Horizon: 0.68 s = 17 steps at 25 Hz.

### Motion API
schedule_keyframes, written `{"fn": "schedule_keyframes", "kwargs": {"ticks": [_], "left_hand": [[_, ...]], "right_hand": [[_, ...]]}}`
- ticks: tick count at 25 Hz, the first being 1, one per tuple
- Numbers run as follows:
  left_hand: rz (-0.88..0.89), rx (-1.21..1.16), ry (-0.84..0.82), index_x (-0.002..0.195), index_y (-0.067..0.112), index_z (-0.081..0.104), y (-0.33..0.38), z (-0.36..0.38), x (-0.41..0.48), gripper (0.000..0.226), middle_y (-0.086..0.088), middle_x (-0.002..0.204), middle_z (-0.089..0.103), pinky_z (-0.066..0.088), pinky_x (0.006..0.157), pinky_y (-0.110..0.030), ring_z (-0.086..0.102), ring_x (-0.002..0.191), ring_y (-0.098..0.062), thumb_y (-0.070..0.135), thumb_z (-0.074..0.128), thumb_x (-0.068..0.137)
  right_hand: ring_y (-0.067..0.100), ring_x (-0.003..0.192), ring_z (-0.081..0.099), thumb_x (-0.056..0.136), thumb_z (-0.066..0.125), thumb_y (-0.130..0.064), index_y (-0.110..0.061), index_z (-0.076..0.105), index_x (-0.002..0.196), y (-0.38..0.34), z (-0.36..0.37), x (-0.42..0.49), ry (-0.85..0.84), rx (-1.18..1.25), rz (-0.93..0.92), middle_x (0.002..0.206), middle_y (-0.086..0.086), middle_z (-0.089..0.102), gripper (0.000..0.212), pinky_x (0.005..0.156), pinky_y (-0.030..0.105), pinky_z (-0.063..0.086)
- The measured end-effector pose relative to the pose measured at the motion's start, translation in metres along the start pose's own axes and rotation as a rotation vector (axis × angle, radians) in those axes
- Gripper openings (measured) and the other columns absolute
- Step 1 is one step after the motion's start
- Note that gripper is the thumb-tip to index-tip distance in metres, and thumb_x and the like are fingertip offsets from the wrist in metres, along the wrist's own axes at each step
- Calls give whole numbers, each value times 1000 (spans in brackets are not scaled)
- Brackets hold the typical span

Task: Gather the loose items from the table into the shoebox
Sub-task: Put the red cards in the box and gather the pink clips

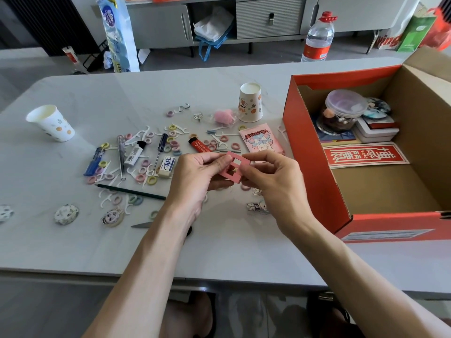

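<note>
Grey table (pixel 231 252) is the biggest thing here, and lots of little things lie on its left and middle parts. On its right side sits a red shoebox (pixel 310 162) with its top open. The brown floor of the box is bare in the near part. A jar (pixel 341 113) and a red paper strip (pixel 366 154) lie in the far part.

Both hands are up over the middle of the table, just left of the shoebox. The left hand (pixel 195 179) pinches the left side of a small pink frame (pixel 231 167). The right hand (pixel 275 184) pinches its right side. So the pink frame is in the air between the two hands, and it is not in the box yet.

I think the step now is to put this pink frame into the shoebox. To do it well, the right hand can hold the frame alone while the left hand lets go. Then the frame needs to go right, up over the red wall, and down onto the bare brown floor. It should be set down softly so it does not bump the jar.

Lots is left to do, I think. A paper cup (pixel 50 123), a pencil (pixel 131 191), a screwdriver (pixel 159 147), an eraser (pixel 167 167) and many small rings (pixel 151 179) lie on the table to the left.
</note>
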State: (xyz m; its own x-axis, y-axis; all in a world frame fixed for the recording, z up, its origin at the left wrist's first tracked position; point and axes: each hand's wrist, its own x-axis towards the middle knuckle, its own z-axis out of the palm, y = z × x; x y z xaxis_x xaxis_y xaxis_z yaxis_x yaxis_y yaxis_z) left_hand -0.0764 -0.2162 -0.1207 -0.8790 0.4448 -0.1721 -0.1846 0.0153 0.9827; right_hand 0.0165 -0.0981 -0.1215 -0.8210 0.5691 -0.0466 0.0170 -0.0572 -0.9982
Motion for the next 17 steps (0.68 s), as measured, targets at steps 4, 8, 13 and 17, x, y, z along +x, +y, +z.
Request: {"fn": "schedule_keyframes", "kwargs": {"ticks": [4,8,13,17], "left_hand": [[27,6,1,90,9,76,11,5,-14,7,-19,81,75,61,68,-38,73,68,-28,10,71,86],[77,27,-26,87,7,76,42,11,-38,6,-14,73,74,61,57,-30,72,62,-24,9,70,86],[150,102,-62,87,3,77,86,29,-73,9,-14,72,74,56,53,-23,71,57,-21,11,71,87],[241,181,-103,92,0,77,111,66,-90,17,-21,81,74,60,64,-31,72,69,-28,15,71,89]], "right_hand": [[21,71,72,84,75,-17,-17,73,92,-11,-3,-10,6,-60,-26,76,6,74,8,74,49,59],[12,73,71,82,77,-27,-23,68,96,-42,-14,-33,-33,-229,-143,81,-3,73,17,69,40,60],[7,86,59,73,81,-34,-19,61,106,-98,-40,-61,-56,-776,-473,102,-7,58,41,72,17,50],[18,87,58,77,74,-38,-15,59,113,-134,-71,-73,7,-1080,-637,104,0,58,45,71,28,49]]}}
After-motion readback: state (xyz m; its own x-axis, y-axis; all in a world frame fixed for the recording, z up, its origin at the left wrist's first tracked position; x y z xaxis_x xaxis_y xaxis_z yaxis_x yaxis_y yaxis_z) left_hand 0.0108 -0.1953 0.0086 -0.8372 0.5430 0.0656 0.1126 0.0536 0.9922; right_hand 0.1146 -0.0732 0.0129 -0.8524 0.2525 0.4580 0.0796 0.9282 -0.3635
